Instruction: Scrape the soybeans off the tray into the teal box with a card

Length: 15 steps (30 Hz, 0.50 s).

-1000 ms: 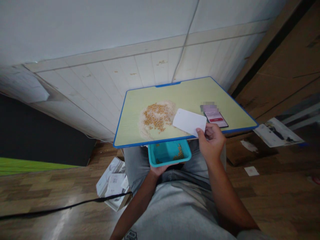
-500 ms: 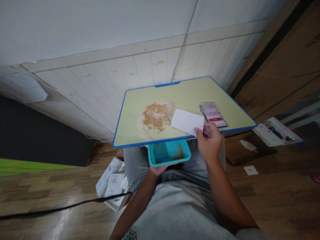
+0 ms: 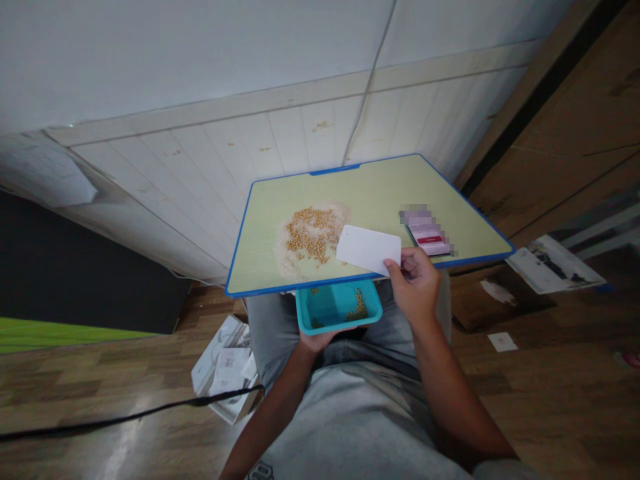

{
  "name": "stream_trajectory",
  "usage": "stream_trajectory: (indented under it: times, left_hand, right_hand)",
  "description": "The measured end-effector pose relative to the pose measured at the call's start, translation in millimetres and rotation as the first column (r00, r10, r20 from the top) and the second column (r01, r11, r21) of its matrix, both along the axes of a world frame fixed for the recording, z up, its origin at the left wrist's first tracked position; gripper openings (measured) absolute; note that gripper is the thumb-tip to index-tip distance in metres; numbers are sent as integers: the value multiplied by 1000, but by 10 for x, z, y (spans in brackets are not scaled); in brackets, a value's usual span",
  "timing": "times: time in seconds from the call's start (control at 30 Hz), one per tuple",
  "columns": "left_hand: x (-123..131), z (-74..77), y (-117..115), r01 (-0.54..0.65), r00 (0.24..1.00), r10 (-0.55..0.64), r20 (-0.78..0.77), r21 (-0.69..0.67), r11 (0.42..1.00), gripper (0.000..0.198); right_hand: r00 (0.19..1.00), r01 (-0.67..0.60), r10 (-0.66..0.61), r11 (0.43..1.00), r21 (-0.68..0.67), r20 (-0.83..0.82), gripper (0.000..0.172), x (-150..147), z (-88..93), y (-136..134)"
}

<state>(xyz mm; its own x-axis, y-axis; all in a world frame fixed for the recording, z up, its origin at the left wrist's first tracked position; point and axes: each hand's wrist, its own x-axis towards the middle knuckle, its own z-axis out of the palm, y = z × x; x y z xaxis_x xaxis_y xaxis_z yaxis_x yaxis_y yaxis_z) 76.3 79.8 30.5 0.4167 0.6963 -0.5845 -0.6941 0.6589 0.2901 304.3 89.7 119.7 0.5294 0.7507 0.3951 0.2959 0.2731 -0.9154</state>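
My right hand (image 3: 416, 283) pinches the near right corner of a white card (image 3: 369, 249) between thumb and fingers. The card hangs over the front part of a pale green table (image 3: 380, 190) with a blue rim. Its left end is close to a pile of yellow soybeans (image 3: 307, 233) mixed with pale, rice-like grains (image 3: 287, 260). Below the table's front edge, my left hand (image 3: 320, 340) grips a turquoise plastic tub (image 3: 340, 327) from underneath, with its fingers mostly hidden. Some soybeans (image 3: 358, 305) lie inside the tub, mostly on the right.
A phone (image 3: 427, 233) lies on the table's right side. The white panelled wall (image 3: 300, 140) stands behind, with a cable (image 3: 367, 87) running down it. On the floor at left is an open white box (image 3: 220, 373); a cardboard box (image 3: 500, 300) stands at right.
My right hand has moved the white card slightly left and toward me. My left hand and the tub stay where they were.
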Motion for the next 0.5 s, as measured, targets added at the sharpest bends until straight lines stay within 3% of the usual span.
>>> stream_trajectory:
  times: [0.33, 0.5]
  left_hand:
    - [-25, -81, 6, 8, 998, -8, 54, 7, 1000, 111]
    - [-17, -25, 17, -18, 997, 20, 71, -33, 999, 110]
  right_hand:
    - [995, -92, 92, 996, -7, -27, 24, -29, 22, -20]
    - [987, -150, 149, 988, -19, -58, 26, -48, 52, -25]
